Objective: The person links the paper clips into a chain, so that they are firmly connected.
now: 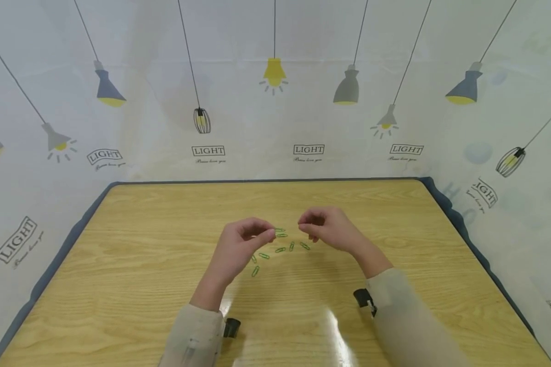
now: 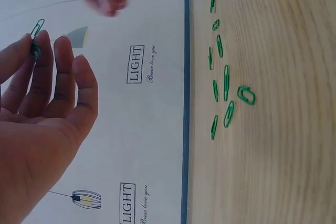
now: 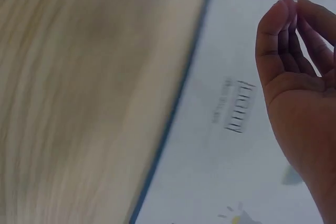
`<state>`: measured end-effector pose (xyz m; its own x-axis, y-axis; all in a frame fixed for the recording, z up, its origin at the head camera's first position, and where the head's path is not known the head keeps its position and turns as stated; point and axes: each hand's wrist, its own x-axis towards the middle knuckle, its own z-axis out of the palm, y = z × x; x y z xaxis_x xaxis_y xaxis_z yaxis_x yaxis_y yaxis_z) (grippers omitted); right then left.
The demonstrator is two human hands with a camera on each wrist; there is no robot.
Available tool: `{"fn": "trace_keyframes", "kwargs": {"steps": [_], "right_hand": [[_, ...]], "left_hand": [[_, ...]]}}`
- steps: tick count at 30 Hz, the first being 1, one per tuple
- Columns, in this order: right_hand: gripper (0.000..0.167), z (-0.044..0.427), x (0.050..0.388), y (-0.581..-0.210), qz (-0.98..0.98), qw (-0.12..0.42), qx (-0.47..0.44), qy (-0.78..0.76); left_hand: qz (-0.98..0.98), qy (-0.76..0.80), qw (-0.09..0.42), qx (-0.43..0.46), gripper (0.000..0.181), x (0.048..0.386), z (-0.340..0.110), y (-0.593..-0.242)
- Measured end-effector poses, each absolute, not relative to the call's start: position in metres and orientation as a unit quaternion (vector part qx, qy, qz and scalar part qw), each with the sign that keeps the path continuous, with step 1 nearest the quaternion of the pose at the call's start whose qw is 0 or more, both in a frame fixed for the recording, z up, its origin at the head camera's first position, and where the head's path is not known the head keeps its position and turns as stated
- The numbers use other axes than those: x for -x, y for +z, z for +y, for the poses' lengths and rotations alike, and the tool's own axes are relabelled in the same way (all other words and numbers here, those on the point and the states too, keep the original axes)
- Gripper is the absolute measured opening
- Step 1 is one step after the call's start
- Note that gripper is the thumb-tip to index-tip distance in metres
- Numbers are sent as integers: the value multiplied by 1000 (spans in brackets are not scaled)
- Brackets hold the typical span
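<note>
My left hand (image 1: 239, 245) pinches a green paper clip (image 2: 38, 28) between thumb and forefinger; more green wire, perhaps a second clip, shows just below its fingertips. The other fingers of that hand bend loosely. To the right, my right hand (image 1: 332, 229) is raised above the table, thumb and fingertips brought together. Nothing shows between them in the right wrist view, and a small thing there could be hidden. Loose green paper clips (image 1: 264, 256) lie scattered on the wooden table (image 1: 165, 285), below and between the two hands.
Behind the table hangs a pale backdrop (image 1: 248, 122) printed with lamps and lettering. A dark blue edge (image 1: 266, 180) borders the tabletop. Small black devices, such as the one (image 1: 231, 328) at the left sleeve, sit at both wrists.
</note>
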<state>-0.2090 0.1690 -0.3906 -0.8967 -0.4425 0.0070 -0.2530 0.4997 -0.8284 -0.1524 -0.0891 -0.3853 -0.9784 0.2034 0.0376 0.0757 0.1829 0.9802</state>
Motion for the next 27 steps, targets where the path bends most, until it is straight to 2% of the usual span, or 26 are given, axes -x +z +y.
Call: {"fn": "trace_keyframes", "kwargs": {"steps": [5,13,20,27], "right_hand": [[22,184,233,-421,875,177,172,-415],[19,184,245,-444,875,241,170,-384],[11,182,245,-448,883,232,171,-370],[9,185,244,-451,881,228,182,-373]], "left_hand": [[762,640,56,-80,22,153,-88,-388],[752,652,61,-77,22,152,-87,-391],[751,653,60,-77,15,152,-89,-393],[752,651,65,-77,18,153,-91,-394]]}}
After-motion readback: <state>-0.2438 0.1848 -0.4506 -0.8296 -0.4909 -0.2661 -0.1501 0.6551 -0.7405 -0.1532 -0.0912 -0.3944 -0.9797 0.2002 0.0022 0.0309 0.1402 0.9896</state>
